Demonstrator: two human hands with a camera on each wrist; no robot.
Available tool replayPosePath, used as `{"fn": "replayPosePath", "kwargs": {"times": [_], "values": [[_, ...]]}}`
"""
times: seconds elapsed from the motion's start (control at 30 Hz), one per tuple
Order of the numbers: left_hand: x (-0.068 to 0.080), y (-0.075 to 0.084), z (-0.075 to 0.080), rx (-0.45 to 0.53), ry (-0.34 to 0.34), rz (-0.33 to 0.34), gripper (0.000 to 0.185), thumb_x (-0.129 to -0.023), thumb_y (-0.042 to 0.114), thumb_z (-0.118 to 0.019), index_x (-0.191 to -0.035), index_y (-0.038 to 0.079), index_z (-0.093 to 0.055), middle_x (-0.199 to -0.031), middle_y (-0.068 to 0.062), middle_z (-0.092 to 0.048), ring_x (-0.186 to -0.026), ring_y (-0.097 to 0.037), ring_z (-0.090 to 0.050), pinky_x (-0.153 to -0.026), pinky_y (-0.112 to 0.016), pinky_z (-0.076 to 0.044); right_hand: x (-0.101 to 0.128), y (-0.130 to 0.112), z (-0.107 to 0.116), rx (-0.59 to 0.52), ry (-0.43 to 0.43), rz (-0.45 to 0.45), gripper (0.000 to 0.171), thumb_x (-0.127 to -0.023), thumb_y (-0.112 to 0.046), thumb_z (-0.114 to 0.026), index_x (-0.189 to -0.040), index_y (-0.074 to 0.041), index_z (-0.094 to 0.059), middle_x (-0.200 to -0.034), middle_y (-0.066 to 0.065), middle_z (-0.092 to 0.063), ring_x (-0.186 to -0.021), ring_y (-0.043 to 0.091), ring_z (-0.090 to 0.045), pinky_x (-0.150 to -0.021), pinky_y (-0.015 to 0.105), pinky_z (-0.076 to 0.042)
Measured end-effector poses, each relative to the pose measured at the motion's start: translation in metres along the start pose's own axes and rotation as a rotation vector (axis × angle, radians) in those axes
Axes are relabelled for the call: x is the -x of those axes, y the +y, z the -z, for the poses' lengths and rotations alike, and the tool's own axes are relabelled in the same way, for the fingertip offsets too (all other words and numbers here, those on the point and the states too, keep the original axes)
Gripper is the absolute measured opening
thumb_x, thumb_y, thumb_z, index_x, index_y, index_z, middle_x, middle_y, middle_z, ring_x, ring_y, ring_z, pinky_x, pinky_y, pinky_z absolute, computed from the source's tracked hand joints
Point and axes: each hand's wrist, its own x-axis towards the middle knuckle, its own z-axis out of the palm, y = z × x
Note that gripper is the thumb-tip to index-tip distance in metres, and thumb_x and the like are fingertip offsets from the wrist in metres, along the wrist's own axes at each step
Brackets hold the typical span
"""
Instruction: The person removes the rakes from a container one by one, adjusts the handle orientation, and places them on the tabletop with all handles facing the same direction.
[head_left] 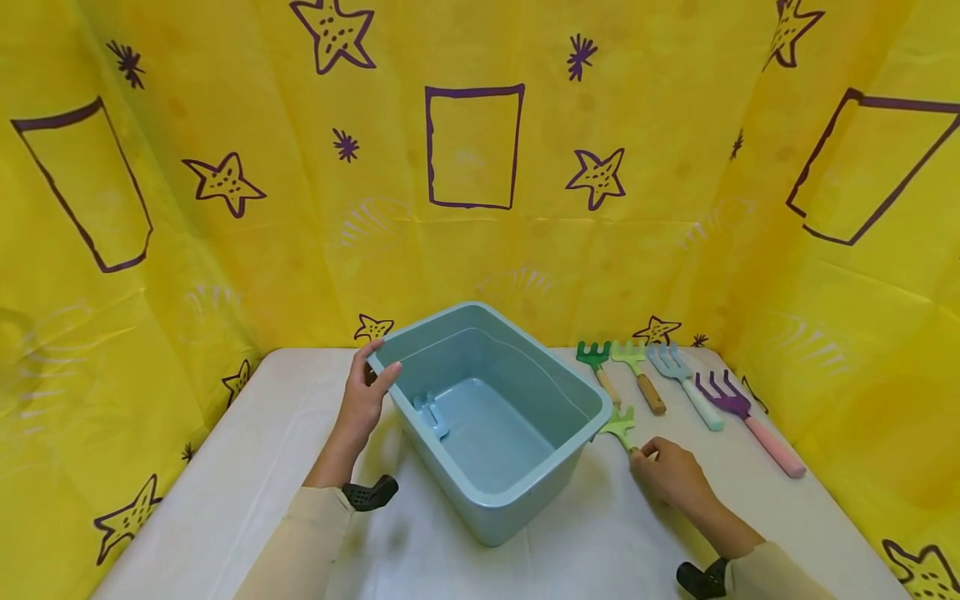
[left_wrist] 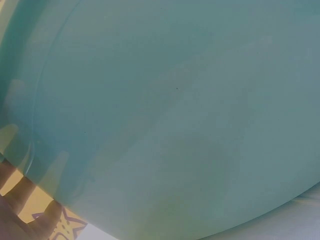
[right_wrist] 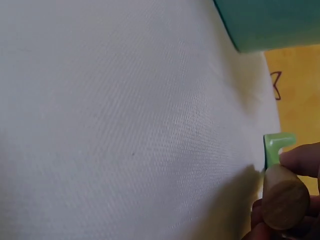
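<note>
We hold a light green rake (head_left: 621, 427) by its wooden handle in our right hand (head_left: 671, 473), fingers (right_wrist: 300, 159) curled round the handle's end. Its long axis runs from near right to far left, the tines pointing at the teal tub (head_left: 491, 417) and lying just beside its right rim on the white worktop (head_left: 247, 450). Our left hand (head_left: 365, 398) rests on the tub's far left corner, fingers loosely bent over the rim. Four more rakes (head_left: 675, 387) lie in a row, far right.
</note>
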Motion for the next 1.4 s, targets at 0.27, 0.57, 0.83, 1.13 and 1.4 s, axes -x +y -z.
{"fn": "replayPosePath", "kwargs": {"times": [0.27, 0.57, 0.83, 1.13, 1.4], "values": [[0.0, -0.002, 0.0, 0.001, 0.006, -0.01, 0.06, -0.097, 0.034, -0.058, -0.148, 0.024, -0.028, -0.152, -0.01, -0.029, -0.136, -0.037, -0.031, -0.108, -0.055, -0.031, -0.008, 0.001, -0.001, 0.105, 0.056, 0.061, 0.026, -0.089, -0.026, -0.063, -0.09, 0.0, -0.063, -0.075, 0.006, -0.06, -0.066, 0.023, -0.051, -0.055, 0.034, -0.042], [0.0, -0.001, 0.0, 0.003, 0.006, -0.009, 0.059, -0.098, 0.033, -0.058, -0.148, 0.024, -0.028, -0.152, -0.009, -0.028, -0.136, -0.036, -0.03, -0.108, -0.055, -0.031, -0.01, 0.0, 0.0, 0.1, 0.048, 0.07, 0.027, -0.089, -0.027, -0.063, -0.092, 0.0, -0.064, -0.069, 0.004, -0.057, -0.066, 0.023, -0.05, -0.055, 0.033, -0.04], [0.0, -0.001, 0.001, -0.002, 0.005, -0.007, 0.06, -0.098, 0.033, -0.058, -0.149, 0.023, -0.027, -0.153, -0.01, -0.027, -0.137, -0.038, -0.029, -0.107, -0.055, -0.03, -0.014, -0.01, 0.019, 0.066, 0.038, 0.017, 0.04, -0.093, -0.035, -0.061, -0.104, 0.004, -0.062, -0.075, 0.009, -0.056, -0.064, 0.023, -0.049, -0.052, 0.031, -0.04], [0.0, -0.001, 0.001, 0.009, 0.007, -0.006, 0.062, -0.097, 0.037, -0.059, -0.148, 0.023, -0.027, -0.152, -0.01, -0.028, -0.137, -0.036, -0.03, -0.108, -0.054, -0.031, -0.031, -0.063, 0.064, -0.04, 0.158, 0.101, 0.044, -0.095, -0.039, -0.059, -0.11, 0.002, -0.062, -0.09, 0.017, -0.062, -0.071, 0.027, -0.056, -0.056, 0.034, -0.046], [0.005, 0.01, 0.0, 0.017, -0.013, 0.021, 0.06, -0.099, 0.029, -0.057, -0.149, 0.02, -0.025, -0.154, -0.011, -0.025, -0.139, -0.037, -0.027, -0.109, -0.053, -0.029, -0.038, -0.131, 0.087, -0.086, 0.196, 0.221, 0.041, -0.096, -0.039, -0.058, -0.112, -0.001, -0.063, -0.092, 0.016, -0.059, -0.078, 0.029, -0.051, -0.061, 0.031, -0.045]]}}
